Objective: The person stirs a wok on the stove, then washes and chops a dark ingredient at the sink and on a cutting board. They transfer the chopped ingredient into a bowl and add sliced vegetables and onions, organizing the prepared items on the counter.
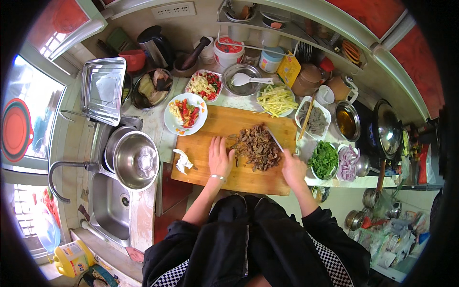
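A heap of brown chopped food, possibly meat (256, 147), lies on a wooden cutting board (200, 159). Right of the heap, my right hand (294, 166) is closed around a kitchen knife (274, 139), whose blade rests at the heap's edge. My left hand (220, 156) lies flat on the board to the left of the heap, fingers apart and holding nothing. A crumpled white tissue (183, 161) sits on the board's left part. At the upper left corner, a floral plate (170, 123) of red peppers and chopped garlic overlaps the board.
Steel bowls (136, 161) stand beside the sink (111, 211) at left. Behind the board are a steel bowl with a white spoon (247, 79) and a plate of yellow-green strips (276, 100). Chopped greens (323, 159), sliced onion (348, 163) and a lidded wok (388, 129) stand at right.
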`<state>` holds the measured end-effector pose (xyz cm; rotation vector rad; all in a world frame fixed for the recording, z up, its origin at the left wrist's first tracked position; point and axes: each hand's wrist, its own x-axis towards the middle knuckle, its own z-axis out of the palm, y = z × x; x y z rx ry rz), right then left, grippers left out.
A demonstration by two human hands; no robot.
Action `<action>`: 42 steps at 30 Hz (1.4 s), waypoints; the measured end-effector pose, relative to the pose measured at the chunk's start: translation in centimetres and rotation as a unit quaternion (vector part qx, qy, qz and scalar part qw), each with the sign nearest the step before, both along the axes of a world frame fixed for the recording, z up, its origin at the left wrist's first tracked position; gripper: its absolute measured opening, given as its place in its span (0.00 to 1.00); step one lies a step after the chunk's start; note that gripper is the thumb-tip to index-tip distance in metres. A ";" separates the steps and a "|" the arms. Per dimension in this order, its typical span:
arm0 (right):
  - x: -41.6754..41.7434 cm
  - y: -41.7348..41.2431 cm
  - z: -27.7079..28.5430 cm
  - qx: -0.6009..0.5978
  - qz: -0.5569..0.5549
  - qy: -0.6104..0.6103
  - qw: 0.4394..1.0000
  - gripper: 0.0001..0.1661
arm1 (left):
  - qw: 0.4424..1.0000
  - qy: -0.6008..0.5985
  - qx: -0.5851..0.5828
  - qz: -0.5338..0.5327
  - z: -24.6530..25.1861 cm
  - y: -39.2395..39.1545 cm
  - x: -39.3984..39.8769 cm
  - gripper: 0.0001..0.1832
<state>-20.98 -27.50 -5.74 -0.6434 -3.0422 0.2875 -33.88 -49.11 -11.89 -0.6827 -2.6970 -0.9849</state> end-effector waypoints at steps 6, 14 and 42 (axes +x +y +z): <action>0.1 -1.4 0.1 -0.065 0.071 0.069 0.993 0.18 | 0.986 -0.045 0.022 -0.156 -0.5 3.8 -4.3 0.24; 4.2 3.5 -2.0 -0.638 -0.210 0.083 0.736 0.11 | 0.932 -0.120 0.031 -0.340 1.1 4.5 -3.9 0.21; 3.1 -3.9 -2.4 -0.522 -0.118 0.044 0.843 0.09 | 0.986 -0.010 0.166 0.019 1.5 11.2 6.4 0.20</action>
